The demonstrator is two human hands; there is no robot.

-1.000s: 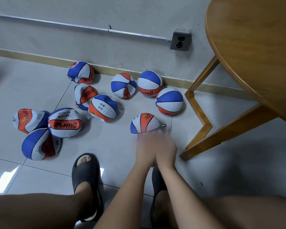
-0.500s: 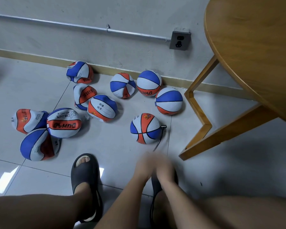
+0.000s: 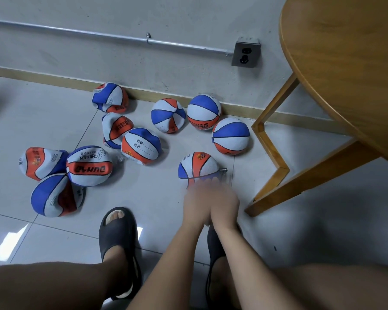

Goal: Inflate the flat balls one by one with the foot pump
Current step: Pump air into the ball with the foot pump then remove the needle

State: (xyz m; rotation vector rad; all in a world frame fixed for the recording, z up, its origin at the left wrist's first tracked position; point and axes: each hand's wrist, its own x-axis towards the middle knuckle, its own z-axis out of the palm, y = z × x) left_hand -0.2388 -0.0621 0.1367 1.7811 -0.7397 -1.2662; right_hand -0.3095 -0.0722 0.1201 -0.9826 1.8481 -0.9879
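My left hand (image 3: 197,202) and my right hand (image 3: 224,202) are side by side, motion-blurred, just in front of a red, white and blue ball (image 3: 195,166) on the floor. A metal nozzle with a thin hose (image 3: 223,170) sticks out of that ball's right side. The pump itself is hidden under my hands and forearms. Whether my fingers grip anything is lost in the blur. Several crumpled flat balls lie to the left, among them one at the front (image 3: 52,195) and one marked CHILDREN (image 3: 89,165). Three rounder balls (image 3: 231,136) sit near the skirting board.
A wooden table (image 3: 345,63) overhangs on the right, its angled leg (image 3: 269,139) close beside the connected ball. My feet are in black sandals, left (image 3: 118,229) and right (image 3: 214,245). A wall socket (image 3: 245,54) and a pipe run along the wall.
My hands dropped back towards me half a second ago, uncovering the connected ball. They have now come forward again and cover its near edge. The balls have not moved.
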